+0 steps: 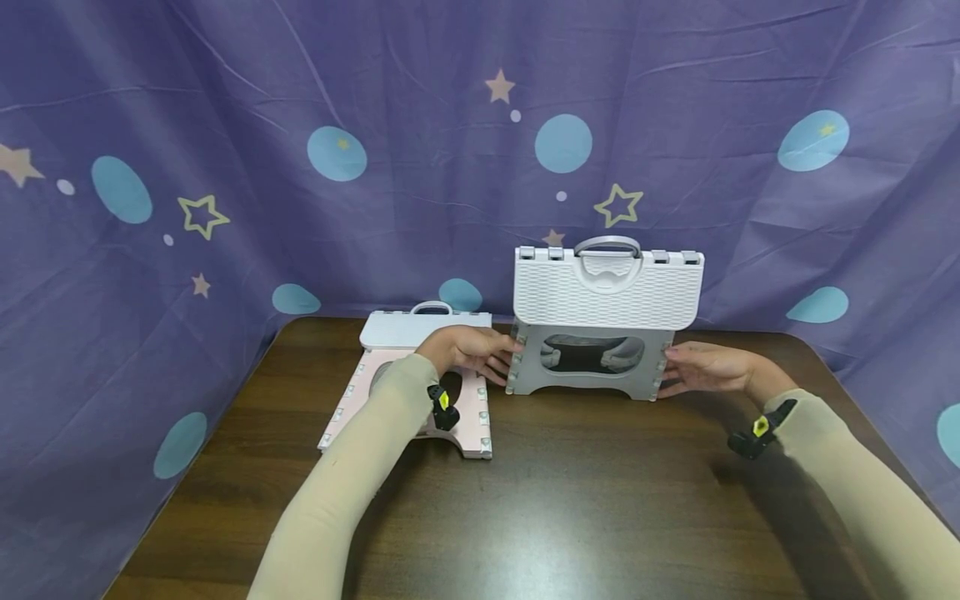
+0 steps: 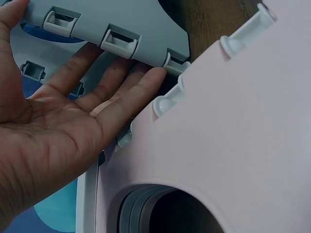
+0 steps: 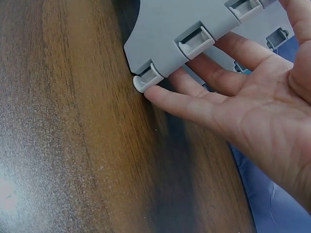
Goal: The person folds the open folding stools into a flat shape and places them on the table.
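A grey folding step stool (image 1: 592, 367) with a white textured top panel and a grey carry handle stands upright near the back of the table. My left hand (image 1: 474, 348) holds its left side edge, thumb in front and fingers reaching behind the hinged edge. On the opposite side, my right hand (image 1: 708, 367) grips the right edge low down in the same way. In the right wrist view, a fingertip (image 3: 155, 94) meets the lowest hinge clip. Just left of it lies a pink-and-white folding stool (image 1: 472, 417), partly hidden by my left forearm.
The dark wooden table (image 1: 570, 483) reaches back to a purple curtain (image 1: 450, 208) with stars and blue ovals. In the left wrist view, the pink stool's panel (image 2: 243, 121) runs close beside my left fingers.
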Motion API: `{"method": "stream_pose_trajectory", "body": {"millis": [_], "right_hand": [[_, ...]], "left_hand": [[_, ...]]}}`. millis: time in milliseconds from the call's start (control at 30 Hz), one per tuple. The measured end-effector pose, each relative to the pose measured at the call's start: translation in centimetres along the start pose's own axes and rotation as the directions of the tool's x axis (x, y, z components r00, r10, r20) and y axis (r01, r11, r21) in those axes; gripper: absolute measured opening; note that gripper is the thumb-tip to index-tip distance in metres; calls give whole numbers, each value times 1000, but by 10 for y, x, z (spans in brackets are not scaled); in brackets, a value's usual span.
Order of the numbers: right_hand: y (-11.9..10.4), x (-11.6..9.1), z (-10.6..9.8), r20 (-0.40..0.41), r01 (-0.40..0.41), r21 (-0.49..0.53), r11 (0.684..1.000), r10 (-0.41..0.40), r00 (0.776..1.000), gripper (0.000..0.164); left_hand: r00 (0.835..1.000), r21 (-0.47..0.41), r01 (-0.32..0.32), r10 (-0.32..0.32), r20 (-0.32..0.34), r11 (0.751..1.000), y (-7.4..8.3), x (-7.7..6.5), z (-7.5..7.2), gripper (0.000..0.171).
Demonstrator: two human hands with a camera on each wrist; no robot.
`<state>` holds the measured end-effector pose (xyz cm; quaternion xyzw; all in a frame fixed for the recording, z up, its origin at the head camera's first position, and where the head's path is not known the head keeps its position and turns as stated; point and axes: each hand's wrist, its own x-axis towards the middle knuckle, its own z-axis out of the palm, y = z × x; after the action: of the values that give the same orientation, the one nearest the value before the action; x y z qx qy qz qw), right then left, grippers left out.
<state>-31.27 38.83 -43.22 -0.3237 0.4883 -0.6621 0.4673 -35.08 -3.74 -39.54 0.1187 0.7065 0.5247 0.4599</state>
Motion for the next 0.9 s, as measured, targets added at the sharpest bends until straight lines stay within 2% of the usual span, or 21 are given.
{"method": "stream_pose_trajectory", "body": {"millis": [500,900], "right_hand": [[0,0,-2,0,-3,-15,1000,3,1000,48],[-3,1,-3,32,-30,1,1000,30,999,49]], "left_hand": [[1000,12,1,-1,14,1000,1,1,-1,63],[1000,8,18,-18,-3,1000,2,4,-3,63]]}}
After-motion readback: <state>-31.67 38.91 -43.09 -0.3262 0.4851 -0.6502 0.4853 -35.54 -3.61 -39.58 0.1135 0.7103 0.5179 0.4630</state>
